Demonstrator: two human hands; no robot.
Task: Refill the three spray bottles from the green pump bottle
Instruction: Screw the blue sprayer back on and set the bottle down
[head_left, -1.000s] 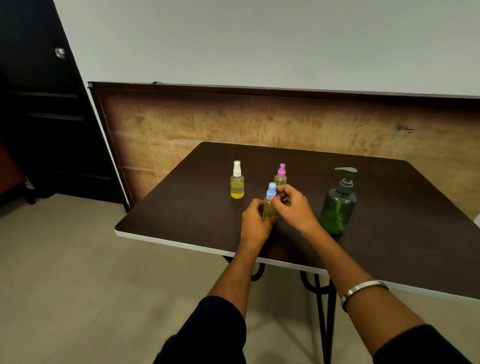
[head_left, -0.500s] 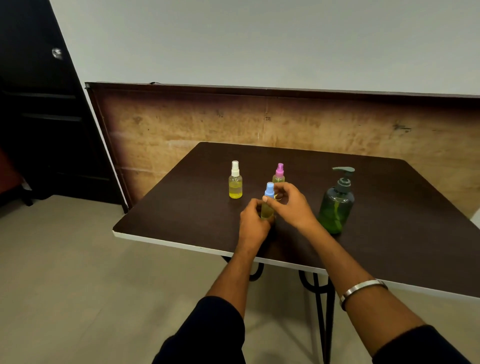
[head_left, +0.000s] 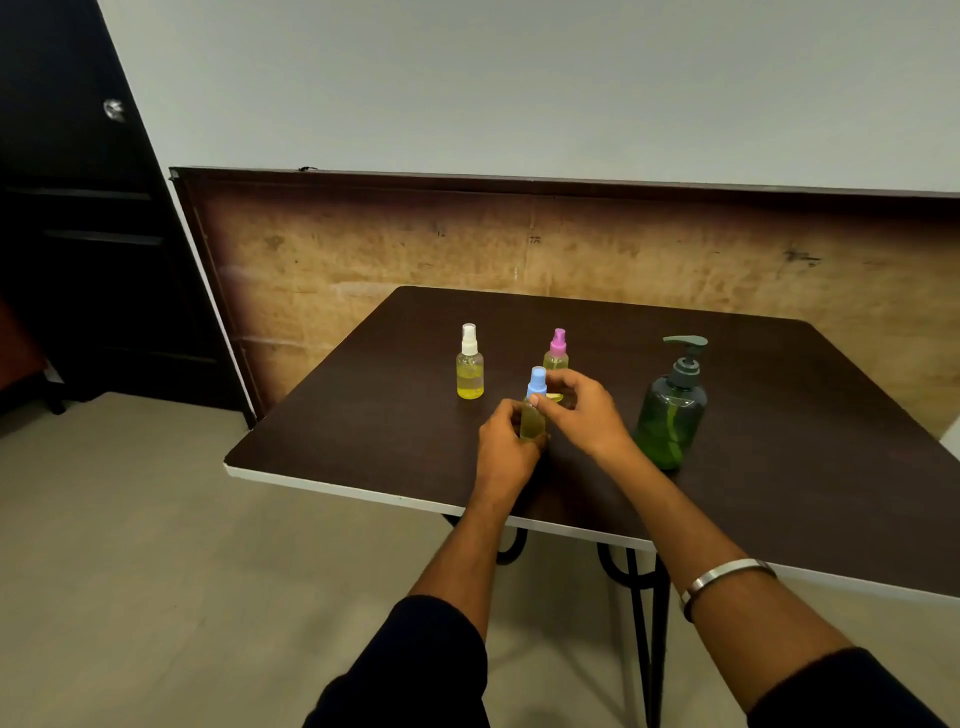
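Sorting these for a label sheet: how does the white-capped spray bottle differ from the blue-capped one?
The small clear white-capped spray bottle stands free on the dark brown table; the small clear blue-capped spray bottle is gripped by the left hand, with the right hand at its cap. The white-capped one sits farther back and left. Both hold yellowish liquid.

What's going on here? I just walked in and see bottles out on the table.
A person is working on the blue-capped spray bottle: the left hand grips its body while the right hand pinches at the base of its cap, apparently to unscrew it. The white-capped spray bottle and pink-capped spray bottle stand untouched behind. The green pump bottle stands to the right, pump on, on the dark table.
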